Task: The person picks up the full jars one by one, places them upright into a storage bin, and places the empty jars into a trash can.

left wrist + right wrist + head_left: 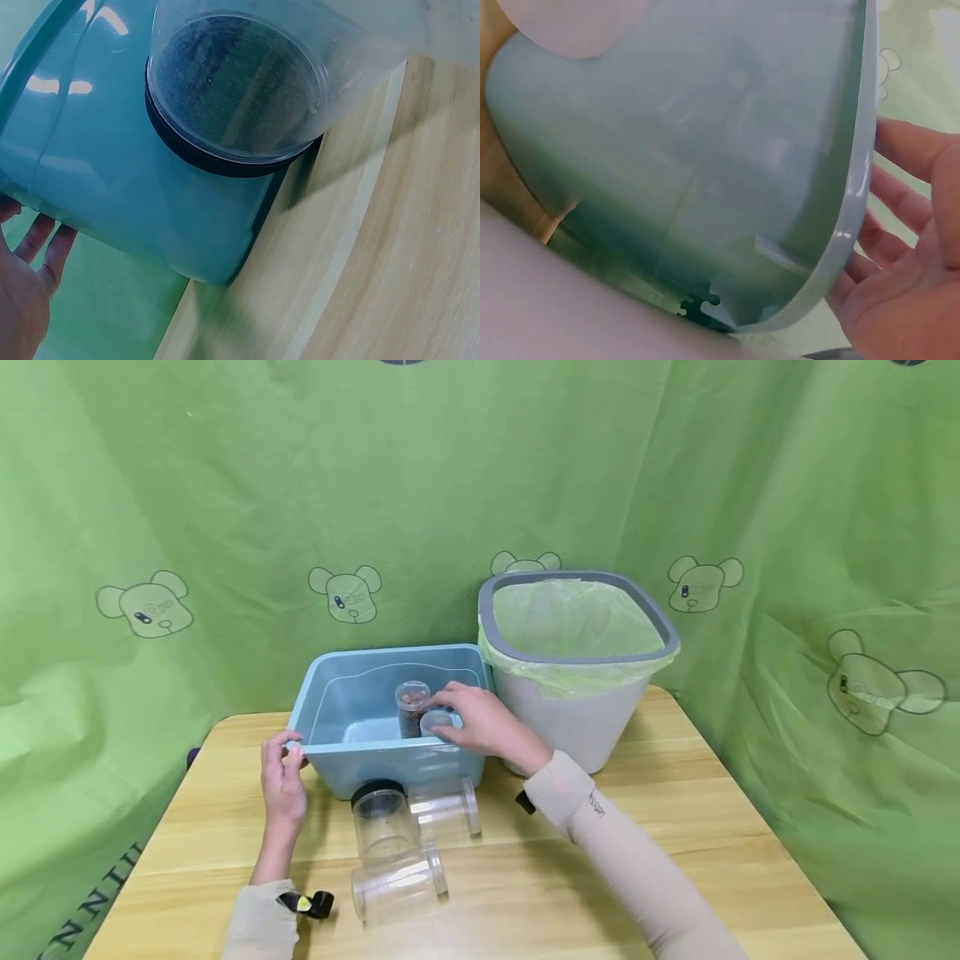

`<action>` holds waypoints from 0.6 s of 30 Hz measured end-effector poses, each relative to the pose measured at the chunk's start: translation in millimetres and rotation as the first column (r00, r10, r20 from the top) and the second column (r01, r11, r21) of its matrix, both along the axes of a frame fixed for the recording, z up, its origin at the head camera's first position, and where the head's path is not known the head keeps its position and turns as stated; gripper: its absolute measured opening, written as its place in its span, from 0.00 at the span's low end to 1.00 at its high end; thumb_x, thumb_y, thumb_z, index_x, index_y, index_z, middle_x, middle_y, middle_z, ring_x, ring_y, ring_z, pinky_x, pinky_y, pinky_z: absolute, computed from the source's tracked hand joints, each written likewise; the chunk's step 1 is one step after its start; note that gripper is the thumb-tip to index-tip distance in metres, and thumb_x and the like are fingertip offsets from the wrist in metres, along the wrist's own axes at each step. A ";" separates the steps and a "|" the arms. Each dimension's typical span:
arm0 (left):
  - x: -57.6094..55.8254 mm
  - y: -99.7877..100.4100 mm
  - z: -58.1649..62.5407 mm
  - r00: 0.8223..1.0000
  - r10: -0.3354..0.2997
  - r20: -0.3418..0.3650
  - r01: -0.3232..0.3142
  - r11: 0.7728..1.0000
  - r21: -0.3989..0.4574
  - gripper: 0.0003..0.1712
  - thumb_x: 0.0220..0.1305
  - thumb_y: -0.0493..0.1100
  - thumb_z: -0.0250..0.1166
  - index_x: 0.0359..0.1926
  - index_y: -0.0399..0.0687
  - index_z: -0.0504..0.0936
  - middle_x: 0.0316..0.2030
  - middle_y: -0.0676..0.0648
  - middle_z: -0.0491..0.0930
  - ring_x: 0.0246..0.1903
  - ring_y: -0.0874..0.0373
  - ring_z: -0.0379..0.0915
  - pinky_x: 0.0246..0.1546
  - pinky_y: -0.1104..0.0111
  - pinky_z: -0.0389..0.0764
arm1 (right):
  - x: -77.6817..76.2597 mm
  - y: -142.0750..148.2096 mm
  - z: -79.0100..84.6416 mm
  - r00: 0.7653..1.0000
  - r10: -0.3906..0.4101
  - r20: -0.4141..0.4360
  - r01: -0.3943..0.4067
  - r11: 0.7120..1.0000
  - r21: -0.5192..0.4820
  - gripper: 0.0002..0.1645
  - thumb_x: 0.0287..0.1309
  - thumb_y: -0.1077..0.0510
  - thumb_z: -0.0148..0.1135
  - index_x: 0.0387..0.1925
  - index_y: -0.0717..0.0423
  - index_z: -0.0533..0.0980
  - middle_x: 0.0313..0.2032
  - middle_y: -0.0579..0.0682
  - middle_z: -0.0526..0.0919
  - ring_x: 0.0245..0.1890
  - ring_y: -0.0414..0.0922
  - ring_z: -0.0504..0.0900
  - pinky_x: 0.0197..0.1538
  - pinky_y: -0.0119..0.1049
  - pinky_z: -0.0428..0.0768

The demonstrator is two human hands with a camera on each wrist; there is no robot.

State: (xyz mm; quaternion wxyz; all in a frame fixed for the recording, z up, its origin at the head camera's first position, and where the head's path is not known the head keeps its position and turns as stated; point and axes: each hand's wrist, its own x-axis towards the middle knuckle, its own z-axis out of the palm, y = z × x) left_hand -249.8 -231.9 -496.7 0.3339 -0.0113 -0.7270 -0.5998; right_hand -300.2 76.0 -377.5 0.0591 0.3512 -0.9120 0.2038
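A blue plastic basin (397,767) stands on the table. At its front left corner my left hand (285,781) holds the rim between thumb and fingers; in the left wrist view, fingertips (56,251) meet the basin's edge. My right hand (480,718) reaches over the right side into the basin and grips a clear plastic jar (435,723) near its top. Beside that jar stands another clear jar (412,710) with brown bits inside. In the right wrist view the basin wall (705,150) hides the held jar and part of the fingers.
Before the basin lie a clear jar with a black lid (384,827) and two more clear jars, one nearer the basin (444,810), one nearer me (397,885). A grey-rimmed bin (577,710) with a green liner stands right of the basin. Green curtain (420,485) surrounds the table.
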 end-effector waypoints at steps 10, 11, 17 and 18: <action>-2.1 -2.8 -3.9 1.000 0.028 0.014 -0.028 0.999 -0.020 0.17 0.76 0.37 0.46 0.55 0.27 0.72 0.47 0.60 0.65 0.45 0.63 0.66 0.43 0.85 0.76 | 20.6 16.6 -15.6 0.989 0.047 -0.139 -0.063 0.992 -0.111 0.08 0.62 0.59 0.73 0.43 0.50 0.90 0.38 0.47 0.83 0.38 0.44 0.83 0.44 0.39 0.82; -5.2 -4.9 -7.5 1.000 0.026 0.015 -0.026 1.000 -0.015 0.17 0.77 0.37 0.47 0.56 0.28 0.73 0.46 0.60 0.65 0.45 0.63 0.66 0.43 0.85 0.76 | 20.8 17.7 -16.7 0.988 0.049 -0.148 -0.066 0.991 -0.112 0.08 0.62 0.59 0.73 0.43 0.50 0.90 0.37 0.47 0.83 0.38 0.44 0.83 0.44 0.39 0.83; -2.0 -0.8 -2.3 1.000 -0.008 -0.004 0.008 1.000 0.008 0.18 0.76 0.37 0.47 0.56 0.27 0.73 0.47 0.60 0.65 0.44 0.64 0.67 0.43 0.83 0.78 | 20.1 22.4 -22.7 0.981 0.058 -0.184 -0.084 0.987 -0.137 0.07 0.61 0.60 0.74 0.40 0.49 0.91 0.34 0.44 0.83 0.37 0.43 0.83 0.44 0.38 0.83; -1.8 -0.4 -2.6 1.000 -0.007 -0.002 0.007 1.000 0.006 0.18 0.76 0.37 0.47 0.56 0.27 0.73 0.47 0.60 0.65 0.44 0.64 0.67 0.44 0.82 0.78 | 20.4 23.1 -23.4 0.981 0.058 -0.186 -0.085 0.986 -0.142 0.06 0.61 0.60 0.74 0.40 0.50 0.91 0.33 0.44 0.83 0.37 0.43 0.83 0.44 0.38 0.83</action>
